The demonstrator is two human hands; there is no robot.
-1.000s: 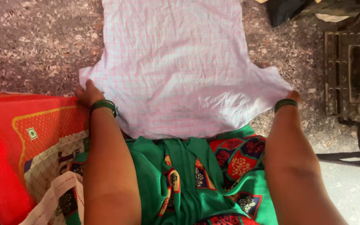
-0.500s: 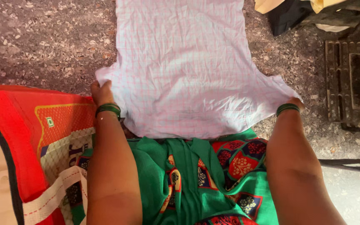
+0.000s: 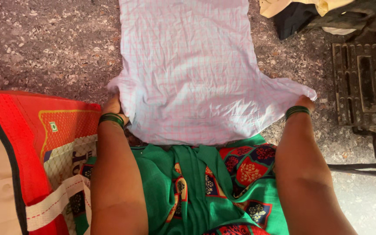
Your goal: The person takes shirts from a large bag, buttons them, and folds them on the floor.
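**Inspector:** Head view: the left hand [image 3: 113,105] and right hand [image 3: 304,102] are pinching shut on the side edges of the pale pink checked cotton shirt [image 3: 188,69], lying at upper centre on the speckled stone floor [image 3: 44,48].

**Clerk:** Changes?

**Inspector:** The edges are spreading wider than a second ago; the cloth is flattening beside the red woven bag [image 3: 27,143].

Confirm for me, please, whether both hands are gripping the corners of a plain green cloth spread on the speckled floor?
Not quite: in the head view the left hand and right hand grip a white checked cloth, not a green one. It does lie on the speckled floor.
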